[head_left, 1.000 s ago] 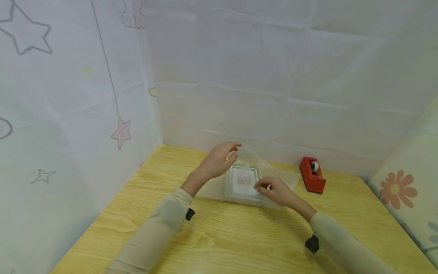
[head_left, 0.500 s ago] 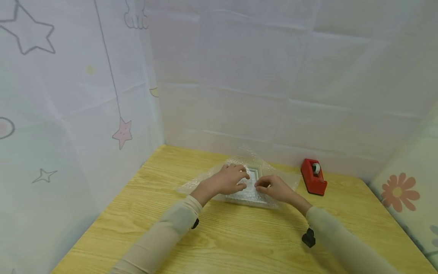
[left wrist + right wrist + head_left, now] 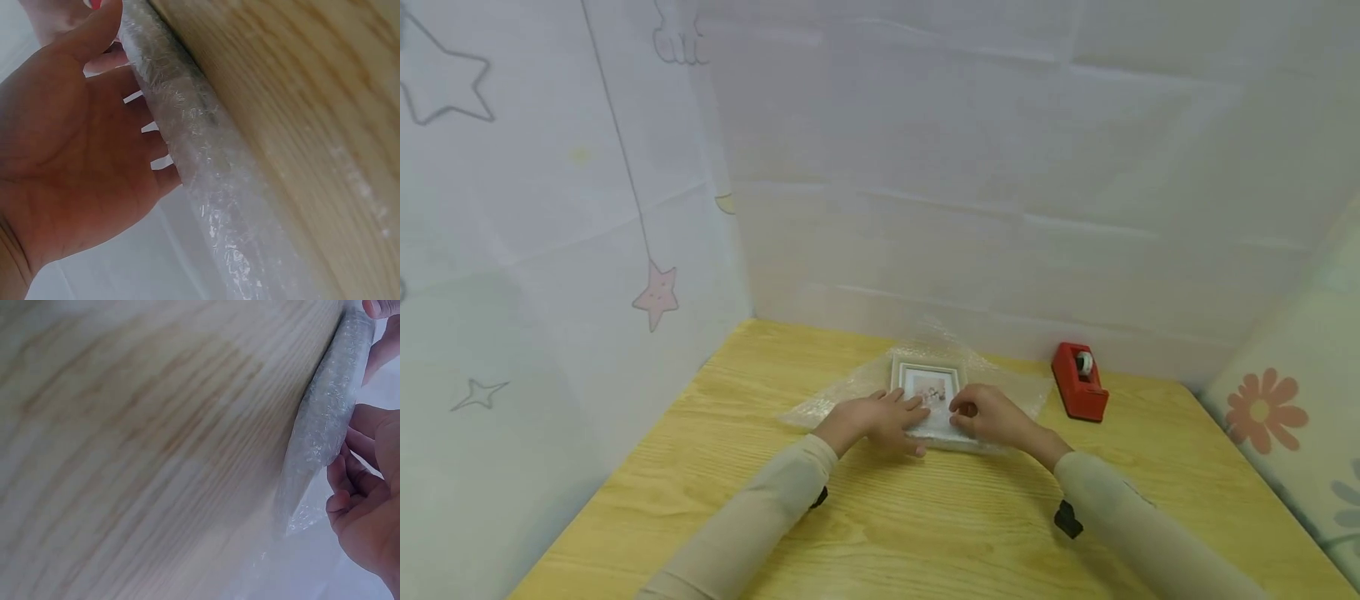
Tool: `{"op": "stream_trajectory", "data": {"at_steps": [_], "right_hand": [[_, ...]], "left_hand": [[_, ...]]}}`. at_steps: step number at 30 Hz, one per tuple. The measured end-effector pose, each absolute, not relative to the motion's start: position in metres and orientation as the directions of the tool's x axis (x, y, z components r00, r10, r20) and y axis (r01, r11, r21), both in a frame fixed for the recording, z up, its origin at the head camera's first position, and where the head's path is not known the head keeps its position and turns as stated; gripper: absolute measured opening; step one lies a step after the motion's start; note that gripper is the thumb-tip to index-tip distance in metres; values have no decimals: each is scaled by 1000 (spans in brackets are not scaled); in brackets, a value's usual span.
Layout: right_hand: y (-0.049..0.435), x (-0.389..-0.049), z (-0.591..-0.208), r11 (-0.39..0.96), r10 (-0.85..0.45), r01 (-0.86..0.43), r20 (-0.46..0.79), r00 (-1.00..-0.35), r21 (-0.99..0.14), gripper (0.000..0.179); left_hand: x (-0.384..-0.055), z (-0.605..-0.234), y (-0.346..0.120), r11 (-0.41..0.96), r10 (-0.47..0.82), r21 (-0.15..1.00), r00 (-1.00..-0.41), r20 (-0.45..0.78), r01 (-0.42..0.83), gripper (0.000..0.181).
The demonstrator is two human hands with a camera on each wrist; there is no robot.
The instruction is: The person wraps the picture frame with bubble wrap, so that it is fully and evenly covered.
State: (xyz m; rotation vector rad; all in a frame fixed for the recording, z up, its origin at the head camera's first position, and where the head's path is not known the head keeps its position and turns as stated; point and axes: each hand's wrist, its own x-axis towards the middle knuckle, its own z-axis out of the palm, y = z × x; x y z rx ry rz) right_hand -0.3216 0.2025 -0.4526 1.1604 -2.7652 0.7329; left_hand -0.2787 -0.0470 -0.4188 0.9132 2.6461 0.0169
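Note:
A pale picture frame [image 3: 929, 386] with a small picture inside lies face up on a sheet of bubble wrap [image 3: 823, 404]. The wrap's near part is folded up over the frame's front edge. My left hand [image 3: 886, 419] rests flat with spread fingers on the frame's left front part. From the left wrist view, its straight fingers reach over the folded bubble wrap [image 3: 194, 144]. My right hand [image 3: 992, 415] pinches the wrap at the frame's right side, its fingers curled. The right wrist view shows these bent fingers [image 3: 353, 481] right at the wrap's edge.
A red tape dispenser [image 3: 1079, 387] with a white roll stands on the wooden table [image 3: 925, 525], right of the wrap. Behind the table hangs a pale cloth [image 3: 887, 167]. Patterned cloths close off the left and right sides.
My left hand has come down from above the wrap's far left side and now lies flat at the frame's front left. The right hand keeps its pinch nearly in place.

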Motion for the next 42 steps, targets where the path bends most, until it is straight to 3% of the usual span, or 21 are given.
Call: {"op": "stream_trajectory", "data": {"at_steps": [10,25,32,37,42], "right_hand": [[208,-337,-438,548,-655,-667,237,-717,-505,25],[209,-390,-433,550,-399,-393,182,-899,-736,33],[203,-418,-433,575,-313,-435,305,-899,-693,30],[211,-433,-431,620,-314,-388,237,-919,-682,39],[224,-446,-437,654,-370,-428,229,-900,-625,37]], "left_hand": [[-283,-425,-50,779,617,82,-737,-276,621,80],[-284,-426,-48,786,609,62,-756,-239,614,79],[-279,-426,-45,769,634,63,-745,-207,637,76],[-280,-423,-35,745,658,24,-728,-193,667,72],[-281,-422,-24,720,683,-3,-709,-176,694,67]]}}
